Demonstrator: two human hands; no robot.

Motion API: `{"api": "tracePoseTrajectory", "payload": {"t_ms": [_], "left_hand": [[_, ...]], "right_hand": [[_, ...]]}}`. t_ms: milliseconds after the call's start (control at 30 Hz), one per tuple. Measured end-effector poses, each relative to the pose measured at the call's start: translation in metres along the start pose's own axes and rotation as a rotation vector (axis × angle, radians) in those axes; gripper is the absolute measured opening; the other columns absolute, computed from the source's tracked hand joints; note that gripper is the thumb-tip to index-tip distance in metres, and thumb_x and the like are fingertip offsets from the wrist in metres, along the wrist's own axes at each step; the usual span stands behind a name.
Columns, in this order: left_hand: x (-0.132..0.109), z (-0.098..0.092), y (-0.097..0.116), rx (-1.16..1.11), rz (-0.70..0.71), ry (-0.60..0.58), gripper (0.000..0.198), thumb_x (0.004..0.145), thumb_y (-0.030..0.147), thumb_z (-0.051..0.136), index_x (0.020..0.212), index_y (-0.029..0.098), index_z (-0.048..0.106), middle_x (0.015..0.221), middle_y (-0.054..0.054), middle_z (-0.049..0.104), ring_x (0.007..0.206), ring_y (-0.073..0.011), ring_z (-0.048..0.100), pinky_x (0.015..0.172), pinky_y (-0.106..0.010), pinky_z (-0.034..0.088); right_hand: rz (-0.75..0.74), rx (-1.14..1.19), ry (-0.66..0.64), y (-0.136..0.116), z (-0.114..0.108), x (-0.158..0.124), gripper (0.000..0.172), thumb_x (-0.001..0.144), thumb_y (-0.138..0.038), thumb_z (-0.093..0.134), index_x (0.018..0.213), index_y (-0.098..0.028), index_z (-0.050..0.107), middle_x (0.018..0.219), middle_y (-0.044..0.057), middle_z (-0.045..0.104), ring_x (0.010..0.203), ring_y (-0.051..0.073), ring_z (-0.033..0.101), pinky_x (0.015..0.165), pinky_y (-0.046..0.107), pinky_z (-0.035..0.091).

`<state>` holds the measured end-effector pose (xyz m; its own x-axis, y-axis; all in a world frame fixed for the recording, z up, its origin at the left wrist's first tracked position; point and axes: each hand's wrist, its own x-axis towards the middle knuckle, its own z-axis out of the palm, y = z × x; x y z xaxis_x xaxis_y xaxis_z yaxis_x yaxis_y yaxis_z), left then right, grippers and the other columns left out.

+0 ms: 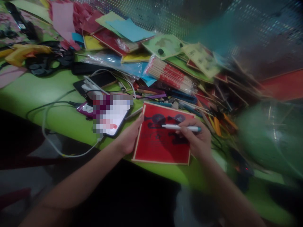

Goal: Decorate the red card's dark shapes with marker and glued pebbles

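Note:
A red square card (161, 154) with pale wooden-looking edging lies at the front of the green table, with dark drawings and lettering on its face. My left hand (129, 138) grips its left edge, the fingers partly hidden by the card. In my right hand (199, 138) is a white marker (172, 126) with a blue-green end, pinched between thumb and fingers. The marker's tip points left, over the dark drawings; whether it touches the surface I cannot tell. To the left of the card is a lit phone (113, 121), its screen blurred out.
White and black cables loop past the lit phone; a dark phone (104, 82) lies behind it. A yellow glue gun (28, 52) sits far left. Bundled wooden sticks (170, 74), coloured papers and pens crowd the back. A green balloon (272, 135) is on the right.

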<state>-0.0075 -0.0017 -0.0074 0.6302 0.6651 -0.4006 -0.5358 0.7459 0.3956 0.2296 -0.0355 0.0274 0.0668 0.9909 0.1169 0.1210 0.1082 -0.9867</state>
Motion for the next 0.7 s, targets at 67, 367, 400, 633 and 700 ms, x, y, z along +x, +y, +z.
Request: {"api": "tracePoseTrajectory", "payload": {"t_ms": [67,367,400,633,700], "left_hand": [[-0.0003,0.0021,0.0004,0.012,-0.01,0.008,0.056,0.107,0.057,0.05,0.148,0.022,0.064,0.121,-0.013,0.082,0.115,-0.0318,0.078,0.109,-0.051,0.058],[-0.0002,0.0075,0.0007,0.033,-0.011,0.014,0.059,0.106,0.062,0.049,0.146,0.022,0.066,0.122,-0.013,0.081,0.117,-0.0328,0.077,0.11,-0.052,0.058],[-0.0005,0.0078,0.0008,0.029,-0.014,0.02,0.06,0.106,0.062,0.049,0.147,0.022,0.065,0.124,-0.013,0.081,0.117,-0.0333,0.077,0.111,-0.053,0.057],[-0.0021,0.0057,0.0007,-0.007,-0.002,0.026,0.058,0.106,0.057,0.052,0.149,0.021,0.063,0.123,-0.014,0.081,0.114,-0.0335,0.078,0.108,-0.052,0.059],[-0.0017,0.0046,0.0004,-0.008,0.005,0.01,0.057,0.106,0.057,0.052,0.15,0.021,0.063,0.122,-0.014,0.081,0.113,-0.033,0.079,0.107,-0.052,0.06]], "right_hand": [[0.006,0.006,0.009,-0.001,0.0005,0.0002,0.023,0.089,-0.045,0.083,0.093,-0.024,0.075,0.076,0.0,0.076,0.066,0.014,0.073,0.061,0.024,0.061],[-0.002,-0.012,0.032,0.0027,-0.0016,-0.0003,0.025,0.089,-0.046,0.083,0.092,-0.023,0.073,0.075,0.0,0.075,0.065,0.015,0.073,0.059,0.025,0.061],[-0.004,-0.013,0.031,0.0027,-0.0018,-0.0005,0.025,0.089,-0.046,0.083,0.092,-0.023,0.073,0.076,0.0,0.075,0.065,0.015,0.072,0.059,0.025,0.061],[-0.016,-0.009,0.019,-0.0006,-0.0006,-0.0008,0.021,0.089,-0.043,0.083,0.091,-0.024,0.074,0.074,-0.001,0.075,0.063,0.014,0.071,0.06,0.024,0.061],[-0.01,-0.018,0.013,-0.0011,0.0,-0.0007,0.022,0.089,-0.044,0.083,0.092,-0.023,0.075,0.074,0.0,0.075,0.064,0.014,0.072,0.06,0.024,0.061]]}}
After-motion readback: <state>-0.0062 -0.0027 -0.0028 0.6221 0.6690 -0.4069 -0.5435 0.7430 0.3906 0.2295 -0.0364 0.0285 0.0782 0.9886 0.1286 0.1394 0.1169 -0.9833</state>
